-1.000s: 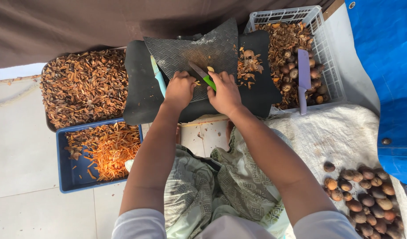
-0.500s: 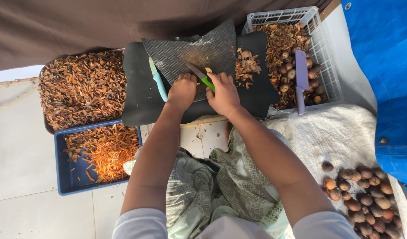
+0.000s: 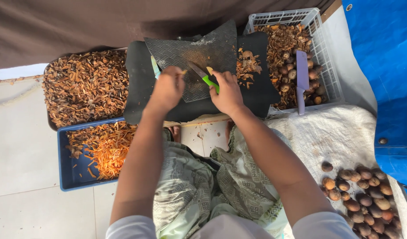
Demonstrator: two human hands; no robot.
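Since prev. frame my left hand (image 3: 167,90) has lifted off the black mat (image 3: 192,66), fingers pinched on a small nut slice (image 3: 184,71): light, hard, brittle; I'd hold it by its edges. My right hand (image 3: 228,92) is clamped on the green-handled knife (image 3: 203,76), blade just beyond the grip, pointing toward the slice.

Both hands crowd centre of black mat (image 3: 137,95). Left of mat: dark tray (image 3: 47,119) and blue tray (image 3: 66,172), both filled. Right: white crate (image 3: 327,66), purple knife (image 3: 302,79) across contents. Far edge blocked by brown cloth (image 3: 79,22). Open passage: pale floor (image 3: 22,155) at left, white sacking (image 3: 336,137) at right.
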